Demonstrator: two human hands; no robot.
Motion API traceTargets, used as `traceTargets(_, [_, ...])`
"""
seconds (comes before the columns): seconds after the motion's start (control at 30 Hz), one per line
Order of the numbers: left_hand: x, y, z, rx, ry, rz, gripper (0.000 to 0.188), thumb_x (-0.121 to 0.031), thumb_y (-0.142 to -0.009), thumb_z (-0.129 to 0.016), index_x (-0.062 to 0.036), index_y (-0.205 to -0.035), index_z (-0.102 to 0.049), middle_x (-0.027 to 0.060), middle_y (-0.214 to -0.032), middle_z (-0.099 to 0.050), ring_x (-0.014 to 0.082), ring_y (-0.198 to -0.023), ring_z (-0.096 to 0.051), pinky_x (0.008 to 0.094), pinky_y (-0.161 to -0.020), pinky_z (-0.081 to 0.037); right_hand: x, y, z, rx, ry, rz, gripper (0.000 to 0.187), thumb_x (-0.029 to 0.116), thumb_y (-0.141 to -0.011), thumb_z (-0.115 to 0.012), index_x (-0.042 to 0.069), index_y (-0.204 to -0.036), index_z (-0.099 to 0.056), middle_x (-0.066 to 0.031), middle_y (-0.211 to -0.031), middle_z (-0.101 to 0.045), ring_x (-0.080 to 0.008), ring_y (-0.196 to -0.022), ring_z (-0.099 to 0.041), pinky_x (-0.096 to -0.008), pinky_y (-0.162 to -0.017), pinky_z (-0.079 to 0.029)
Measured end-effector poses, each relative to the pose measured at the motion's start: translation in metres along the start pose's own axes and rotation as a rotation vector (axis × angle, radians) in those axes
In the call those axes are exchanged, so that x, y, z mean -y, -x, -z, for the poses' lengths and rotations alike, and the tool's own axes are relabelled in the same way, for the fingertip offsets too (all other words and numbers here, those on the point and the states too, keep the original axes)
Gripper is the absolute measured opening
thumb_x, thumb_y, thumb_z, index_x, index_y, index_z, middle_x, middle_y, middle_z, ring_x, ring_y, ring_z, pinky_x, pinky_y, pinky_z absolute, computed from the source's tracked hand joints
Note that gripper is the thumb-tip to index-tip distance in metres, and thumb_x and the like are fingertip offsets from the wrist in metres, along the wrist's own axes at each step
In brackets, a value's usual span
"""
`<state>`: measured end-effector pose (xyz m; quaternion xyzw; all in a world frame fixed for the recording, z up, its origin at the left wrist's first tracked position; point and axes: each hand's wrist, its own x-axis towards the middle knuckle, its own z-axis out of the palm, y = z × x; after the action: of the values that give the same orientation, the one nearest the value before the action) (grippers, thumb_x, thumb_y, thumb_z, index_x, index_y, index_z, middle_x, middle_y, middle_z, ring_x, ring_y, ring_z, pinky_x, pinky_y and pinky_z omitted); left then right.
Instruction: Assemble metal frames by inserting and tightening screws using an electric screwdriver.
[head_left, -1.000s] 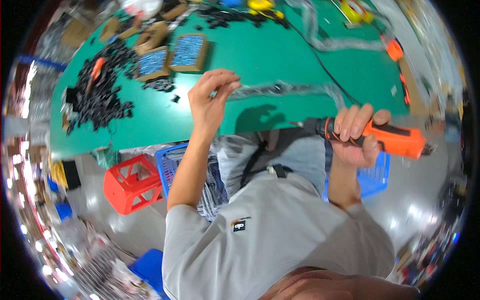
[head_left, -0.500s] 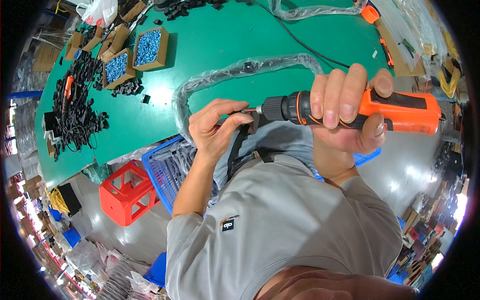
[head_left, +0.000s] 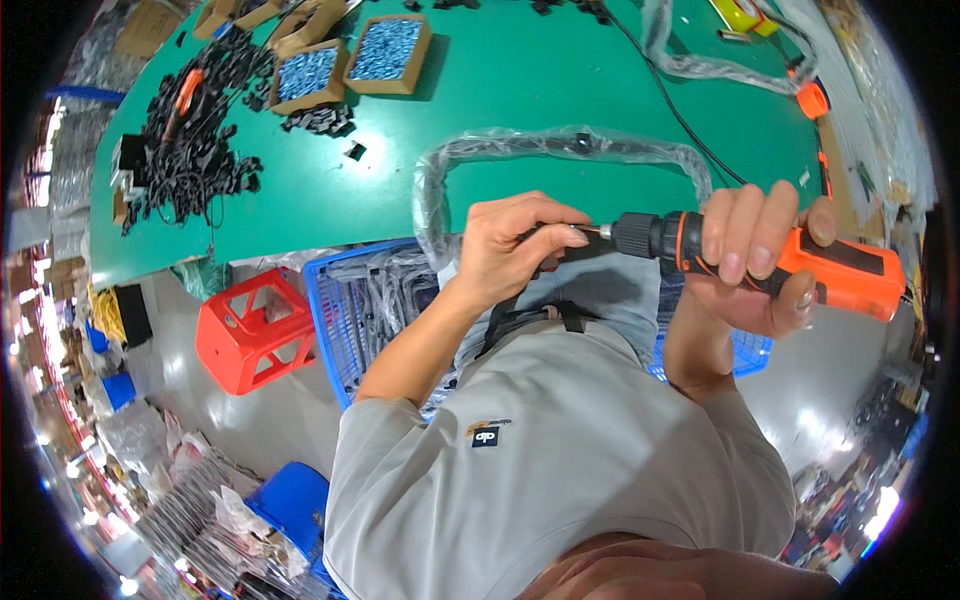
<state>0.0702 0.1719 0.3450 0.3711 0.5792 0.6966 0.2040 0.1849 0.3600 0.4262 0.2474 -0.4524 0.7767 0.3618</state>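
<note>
My right hand (head_left: 752, 252) is wrapped round the grip of an orange and black electric screwdriver (head_left: 850, 275), its bit pointing left. Thumb and fingers of my left hand (head_left: 512, 245) are pinched at the tip of that bit. Something small and dark lies partly inside the left fingers, mostly hidden by them. Just beyond my hands, a bent tube in clear plastic wrap (head_left: 560, 146) arches over the green table (head_left: 330, 205), with a small black piece at its middle.
Cardboard boxes of blue screws (head_left: 385, 55) stand at the far left, beside a pile of black parts (head_left: 195, 150). A black cord (head_left: 690, 125) crosses the table. Below its edge are a blue basket (head_left: 335, 320) with wrapped pieces and a red stool (head_left: 255, 330).
Both hands and the screwdriver now appear further right in the picture, and the tool slopes more downward to the right. The table and boxes have shifted too, as the view turned.
</note>
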Motion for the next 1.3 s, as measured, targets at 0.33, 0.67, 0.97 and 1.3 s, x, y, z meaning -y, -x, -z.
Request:
traceTargets(0.33, [-0.004, -0.002, 0.030, 0.070, -0.315, -0.042, 0.022, -0.016, -0.089, -0.077, -0.0028, -0.106, -0.075, 0.0108, -0.097, -0.075, 0.0175, -0.084, -0.069, 0.0328, -0.075, -0.055, -0.030, 0.002, 0.010, -0.232, -0.077, -0.046, 0.039, 0.026, -0.098, -0.061, 0.008, -0.132, -0.053, -0.0038, -0.085, -0.052, -0.0138, -0.068, -0.049, -0.0325, -0.066, -0.041])
traceTargets(0.67, [0.054, 0.021, 0.259, -0.999, -1.091, -0.098, 0.029, -0.017, -0.086, -0.080, -0.0032, -0.109, -0.069, 0.0106, -0.099, -0.067, 0.0251, -0.088, -0.063, 0.0366, -0.077, -0.051, -0.029, 0.003, 0.017, -0.324, -0.051, -0.057, 0.036, 0.025, -0.097, -0.061, 0.005, -0.126, -0.054, -0.0036, -0.080, -0.050, -0.0134, -0.066, -0.049, -0.0315, -0.067, -0.040])
traceTargets(0.97, [0.056, 0.017, 0.270, -0.941, -0.986, 0.065, 0.028, -0.021, -0.085, -0.081, -0.0032, -0.102, -0.070, 0.0097, -0.092, -0.071, 0.0228, -0.081, -0.065, 0.0359, -0.075, -0.052, -0.034, 0.006, 0.012, -0.335, -0.004, -0.068, 0.034, 0.025, -0.098, -0.061, 0.008, -0.127, -0.054, -0.0034, -0.081, -0.051, -0.0133, -0.066, -0.050, -0.0319, -0.066, -0.041])
traceTargets(1.3, [0.063, -0.050, 0.208, -0.738, -1.088, -0.129, 0.027, -0.022, -0.084, -0.081, -0.0055, -0.103, -0.070, 0.0079, -0.098, -0.069, 0.0263, -0.091, -0.061, 0.0386, -0.080, -0.048, -0.027, 0.008, 0.008, -0.343, 0.052, -0.040, 0.035, 0.026, -0.098, -0.061, 0.010, -0.128, -0.053, -0.0032, -0.080, -0.051, -0.0136, -0.065, -0.050, -0.0318, -0.065, -0.042])
